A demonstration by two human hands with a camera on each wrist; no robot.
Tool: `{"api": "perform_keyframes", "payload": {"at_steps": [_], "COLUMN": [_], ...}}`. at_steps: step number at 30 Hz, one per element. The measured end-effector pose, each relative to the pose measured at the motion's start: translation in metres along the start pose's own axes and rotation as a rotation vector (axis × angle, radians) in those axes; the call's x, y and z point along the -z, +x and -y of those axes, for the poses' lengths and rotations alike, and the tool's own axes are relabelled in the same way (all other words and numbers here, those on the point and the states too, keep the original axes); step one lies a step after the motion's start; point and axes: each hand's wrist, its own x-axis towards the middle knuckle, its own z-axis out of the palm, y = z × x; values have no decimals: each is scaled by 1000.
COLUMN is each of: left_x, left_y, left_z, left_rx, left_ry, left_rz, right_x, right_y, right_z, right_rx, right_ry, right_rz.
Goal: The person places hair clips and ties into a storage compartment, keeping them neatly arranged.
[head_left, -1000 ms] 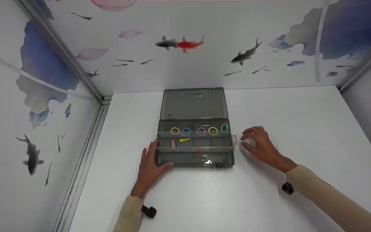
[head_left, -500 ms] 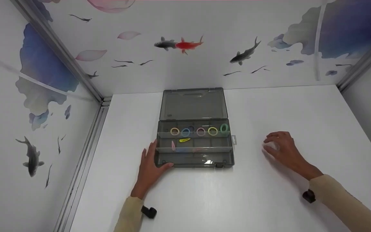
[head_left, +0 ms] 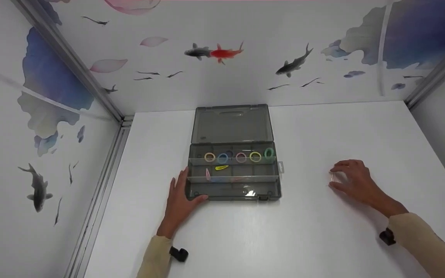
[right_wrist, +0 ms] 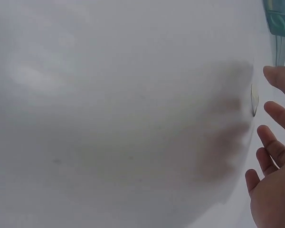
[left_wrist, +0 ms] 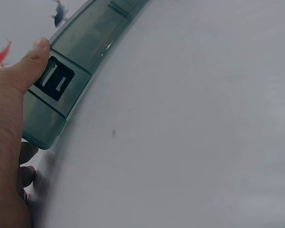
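A grey see-through organizer box stands with its lid raised. Hair ties in several colours sit in its back row; in the middle row are a yellow hair clip and a pink hair clip. My left hand rests against the box's front left corner, its thumb on the front wall beside the dark latch. Off to the right, my right hand has thumb and fingers spread around a small whitish clip-like piece on the table, which shows apart from the fingertips.
The white table runs out on both sides of the box. A clear hang tab sticks out from the box's right side. Printed wall panels with fish border the table at the back and on the left.
My right hand has moved right, from beside the box's hang tab to around the small whitish piece. The left hand and the box have stayed in place.
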Motion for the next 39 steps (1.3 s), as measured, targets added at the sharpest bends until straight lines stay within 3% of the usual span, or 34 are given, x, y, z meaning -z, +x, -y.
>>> {"api": "perform_keyframes", "payload": {"at_steps": [10, 26, 30, 39], "left_x": [0, 0, 1, 1], "left_y": [1, -1, 0, 0], "left_z": [-2, -1, -1, -2], "left_rx": [-33, -7, 3, -22], "left_ry": [26, -5, -7, 22], "left_rz": [-9, 2, 7, 0], "right_x": [15, 14, 12, 1], "right_y": [2, 9, 10, 18], "right_z": [-18, -19, -16, -9], "right_rx": [25, 23, -2, 34], "right_ry": [43, 85, 92, 85], "right_rz": [106, 107, 80, -29]}}
